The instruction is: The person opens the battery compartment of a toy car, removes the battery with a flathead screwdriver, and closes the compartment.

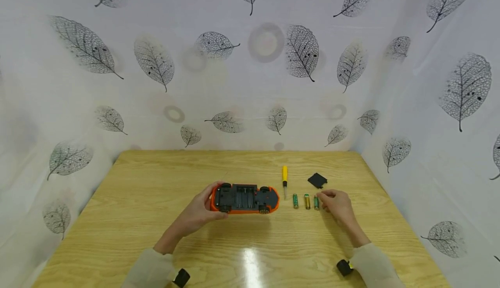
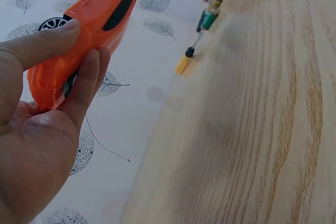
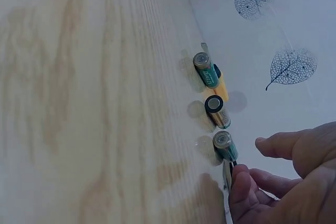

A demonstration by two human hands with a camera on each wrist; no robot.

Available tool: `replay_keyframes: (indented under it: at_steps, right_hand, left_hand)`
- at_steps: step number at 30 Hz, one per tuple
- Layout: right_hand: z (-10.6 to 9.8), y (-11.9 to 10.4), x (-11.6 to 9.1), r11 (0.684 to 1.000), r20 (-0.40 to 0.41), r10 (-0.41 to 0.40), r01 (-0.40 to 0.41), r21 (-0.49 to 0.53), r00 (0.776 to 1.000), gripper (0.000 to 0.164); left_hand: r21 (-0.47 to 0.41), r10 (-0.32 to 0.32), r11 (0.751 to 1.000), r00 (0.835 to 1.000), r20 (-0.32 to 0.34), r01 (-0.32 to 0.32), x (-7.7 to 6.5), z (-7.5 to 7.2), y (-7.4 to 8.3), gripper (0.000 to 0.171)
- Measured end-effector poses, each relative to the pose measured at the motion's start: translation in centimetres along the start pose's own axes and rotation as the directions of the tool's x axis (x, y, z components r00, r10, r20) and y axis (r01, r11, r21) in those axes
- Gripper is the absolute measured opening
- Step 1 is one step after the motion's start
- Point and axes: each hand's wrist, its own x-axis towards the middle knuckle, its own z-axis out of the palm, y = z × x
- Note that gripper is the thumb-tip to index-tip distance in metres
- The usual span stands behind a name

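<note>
An orange toy car (image 1: pixel 244 199) is held up in my left hand (image 1: pixel 199 212), thumb on the near side, fingers on the far side. Its black underside faces up in the head view, showing a battery compartment with no cover. In the left wrist view the toy car (image 2: pixel 86 35) shows its orange flank and wheels. Over on the right, my right hand (image 1: pixel 337 205) is at the rightmost green battery (image 1: pixel 316 202). In the right wrist view, thumb and fingers stand apart beside that battery (image 3: pixel 226 146); whether a fingertip touches it I cannot tell.
Left of that battery lie a gold battery (image 1: pixel 307 201) and another green battery (image 1: pixel 295 201). A yellow screwdriver (image 1: pixel 284 177) points toward me behind them. Further right is a black cover (image 1: pixel 317 180). A leaf-patterned curtain (image 1: pixel 234 84) borders the wooden table (image 1: pixel 156 170).
</note>
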Motion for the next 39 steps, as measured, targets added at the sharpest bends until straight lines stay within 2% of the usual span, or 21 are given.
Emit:
replay_keyframes:
  at_steps: [3, 13, 27, 34, 39]
  right_hand:
    - [-0.5, 0.0, 0.3, 1.0, -0.011, -0.004, 0.004, 0.006, 1.0, 0.042]
    - [-1.9, 0.1, 1.7, 0.989, -0.047, -0.067, 0.06, -0.135, 0.997, 0.052]
    - [-2.2, 1.6, 4.5, 0.97, 0.037, -0.114, 0.119, -0.211, 0.993, 0.068]
    - [-1.9, 2.2, 6.2, 0.932, 0.087, -0.144, 0.165, -0.323, 0.986, 0.076]
    - [-1.7, 2.4, 6.8, 0.898, 0.088, -0.178, 0.199, -0.391, 0.98, 0.078]
  left_hand:
    - [-0.005, -0.003, 1.0, 1.0, 0.003, 0.003, 0.0, 0.0, 0.0, 0.088]
    - [-0.013, -0.014, 1.0, 1.0, 0.004, 0.014, 0.1, 0.1, 0.1, 0.089]
    - [-0.008, -0.013, 1.0, 1.0, -0.007, 0.013, 0.0, 0.1, 0.0, 0.089]
    - [-0.011, -0.022, 1.0, 1.0, -0.006, 0.022, 0.1, 0.1, -0.3, 0.089]
    - [-0.016, -0.017, 1.0, 1.0, -0.001, 0.017, 0.2, 0.1, -0.3, 0.089]
